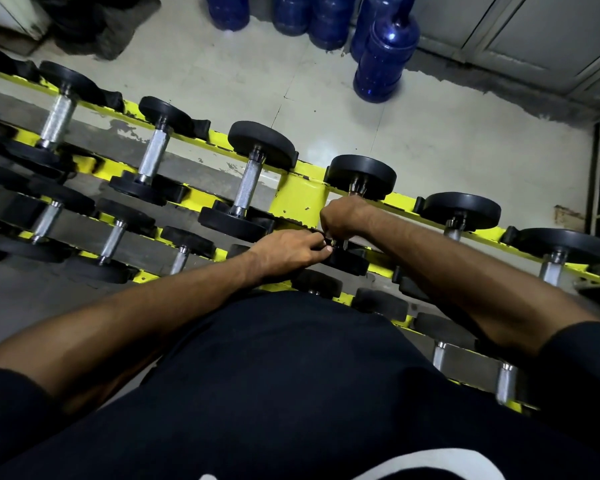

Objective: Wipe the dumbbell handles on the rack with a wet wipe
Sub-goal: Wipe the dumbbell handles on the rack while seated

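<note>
A person leans over a yellow rack [298,199] full of dumbbells. Both hands meet at one dumbbell [361,174] on the top row, the fourth one from the left.

The right hand [343,216] sits on top of its handle [356,191]. The fingers curl down round it, so only a little shiny metal shows next to the far plate. The left hand [288,249] reaches in from the side. Its fingers are bent, and the tips come together just by the near plate [347,261], touching the right hand's fingers. I cannot tell if they pinch anything, because that spot is dark and small. The wet wipe is not in sight. It may be tucked under the right hand, against the handle.

What could go wrong? The dumbbell rests on two thin rails. If the hands twist or tug too hard, it could roll or tip off and drop onto the lower rows. Fingers down by the near plate could get squashed between the plate and the rail. If the wipe is bunched up, it could miss part of the bumpy metal.

The next dumbbell on the left [246,183] is near but not touching. Blue water jugs [385,53] stand on the floor behind the rack.
</note>
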The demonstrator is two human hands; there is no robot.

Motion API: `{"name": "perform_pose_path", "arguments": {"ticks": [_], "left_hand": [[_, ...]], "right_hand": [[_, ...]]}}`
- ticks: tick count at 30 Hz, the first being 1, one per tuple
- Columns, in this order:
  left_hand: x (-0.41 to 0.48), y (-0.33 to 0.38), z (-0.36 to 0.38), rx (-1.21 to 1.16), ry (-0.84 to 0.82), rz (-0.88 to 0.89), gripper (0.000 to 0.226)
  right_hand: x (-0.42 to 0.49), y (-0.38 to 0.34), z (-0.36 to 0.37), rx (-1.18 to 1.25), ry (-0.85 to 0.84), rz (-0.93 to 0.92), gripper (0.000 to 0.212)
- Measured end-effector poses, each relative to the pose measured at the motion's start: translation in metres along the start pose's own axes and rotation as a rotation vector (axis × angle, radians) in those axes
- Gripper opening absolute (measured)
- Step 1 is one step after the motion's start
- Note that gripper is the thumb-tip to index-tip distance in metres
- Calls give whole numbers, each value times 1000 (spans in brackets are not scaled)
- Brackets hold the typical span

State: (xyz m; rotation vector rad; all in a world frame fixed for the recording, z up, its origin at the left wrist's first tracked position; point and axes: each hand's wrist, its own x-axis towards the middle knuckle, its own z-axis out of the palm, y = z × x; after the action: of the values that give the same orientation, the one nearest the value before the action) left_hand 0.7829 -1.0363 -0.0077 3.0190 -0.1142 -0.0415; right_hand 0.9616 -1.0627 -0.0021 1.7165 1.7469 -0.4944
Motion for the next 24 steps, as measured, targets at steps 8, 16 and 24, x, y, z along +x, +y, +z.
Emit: {"name": "perform_pose_path", "arguments": {"ticks": [8,16,24], "left_hand": [[0,1,-1,-56,-20,-69,51],[4,4,-4,-90,-58,-142,55],[4,8,-8,-85,-66,-169,50]], "right_hand": [[-26,14,20,314,290,-96,11],[-54,4,83,1407,413,514,17],[-34,12,72,1733,6,524,29]]}}
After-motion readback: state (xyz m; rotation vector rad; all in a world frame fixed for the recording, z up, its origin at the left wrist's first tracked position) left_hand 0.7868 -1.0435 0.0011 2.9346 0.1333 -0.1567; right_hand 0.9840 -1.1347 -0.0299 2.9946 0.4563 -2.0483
